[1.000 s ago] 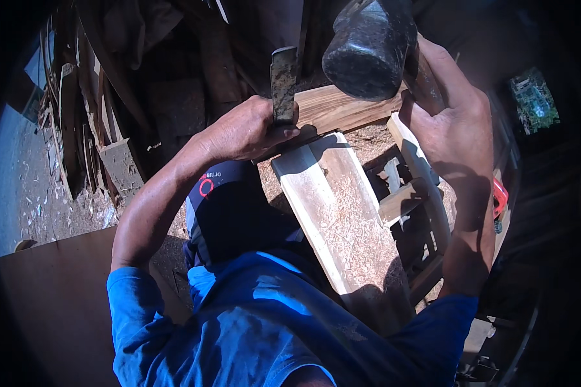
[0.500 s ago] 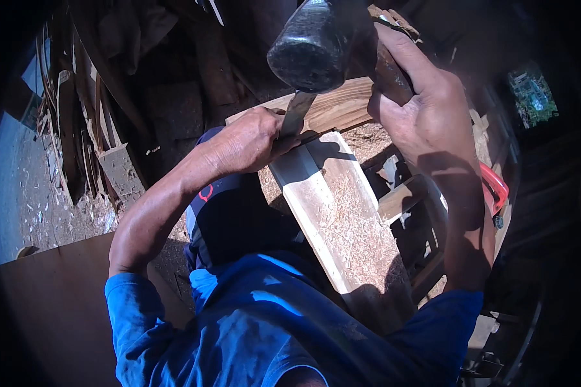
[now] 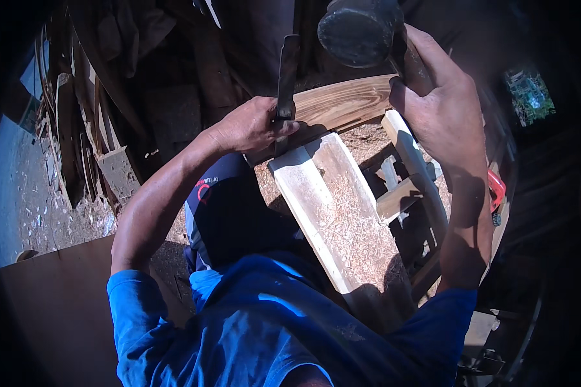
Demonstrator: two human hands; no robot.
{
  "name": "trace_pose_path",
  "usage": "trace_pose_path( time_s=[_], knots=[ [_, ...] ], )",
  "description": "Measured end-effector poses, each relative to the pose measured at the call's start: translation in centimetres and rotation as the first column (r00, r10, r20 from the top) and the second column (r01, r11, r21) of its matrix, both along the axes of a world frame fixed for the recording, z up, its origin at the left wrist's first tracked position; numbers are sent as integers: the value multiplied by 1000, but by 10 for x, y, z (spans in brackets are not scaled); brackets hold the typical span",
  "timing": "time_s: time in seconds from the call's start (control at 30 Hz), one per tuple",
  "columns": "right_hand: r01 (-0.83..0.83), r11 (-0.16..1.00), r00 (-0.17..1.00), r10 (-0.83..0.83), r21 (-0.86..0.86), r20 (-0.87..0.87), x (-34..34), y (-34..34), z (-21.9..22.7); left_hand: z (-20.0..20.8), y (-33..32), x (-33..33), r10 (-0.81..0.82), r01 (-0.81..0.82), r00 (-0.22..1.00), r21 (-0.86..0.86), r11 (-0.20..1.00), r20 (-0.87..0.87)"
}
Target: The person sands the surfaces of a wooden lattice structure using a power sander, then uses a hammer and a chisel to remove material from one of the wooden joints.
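My left hand [image 3: 255, 126] is closed around a chisel [image 3: 288, 68], a flat dark metal bar standing nearly upright. Its lower end meets the wood at the left end of a grained plank [image 3: 342, 102], though the exact contact is hidden by my fingers. Up and to the right, my right hand [image 3: 439, 100] grips the handle of a mallet [image 3: 358, 37] with a thick, round, black head. The mallet head is raised, apart from the chisel. Below the plank, a pale board [image 3: 339, 213] covered in wood shavings slopes toward my body.
Wooden frame pieces [image 3: 403, 197] lie right of the pale board, beside a red curved handle [image 3: 496, 190]. Scrap wood strips [image 3: 77, 129] lean at the left. A flat brown sheet [image 3: 64, 303] lies lower left.
The mallet has moved up and right, away from the chisel top. My left hand has shifted slightly, and the chisel now stands more upright with more of its upper length showing.
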State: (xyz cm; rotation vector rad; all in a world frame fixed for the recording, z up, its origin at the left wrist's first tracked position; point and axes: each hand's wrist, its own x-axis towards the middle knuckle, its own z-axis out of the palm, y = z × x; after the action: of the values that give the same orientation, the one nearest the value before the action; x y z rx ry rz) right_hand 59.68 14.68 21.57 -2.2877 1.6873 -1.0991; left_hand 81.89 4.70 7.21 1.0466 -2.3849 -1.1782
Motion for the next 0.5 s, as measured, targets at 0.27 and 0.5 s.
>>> trace_pose_path(
  time_s=[0.27, 0.5],
  knots=[
    [166, 982, 973, -148, 88, -179, -36, 23, -12, 11, 48, 44, 38, -40, 931, 3, 999, -364],
    [266, 913, 955, -206, 308, -215, -47, 44, -37, -45, 82, 43, 143, -42, 982, -592, 805, 124]
  ],
)
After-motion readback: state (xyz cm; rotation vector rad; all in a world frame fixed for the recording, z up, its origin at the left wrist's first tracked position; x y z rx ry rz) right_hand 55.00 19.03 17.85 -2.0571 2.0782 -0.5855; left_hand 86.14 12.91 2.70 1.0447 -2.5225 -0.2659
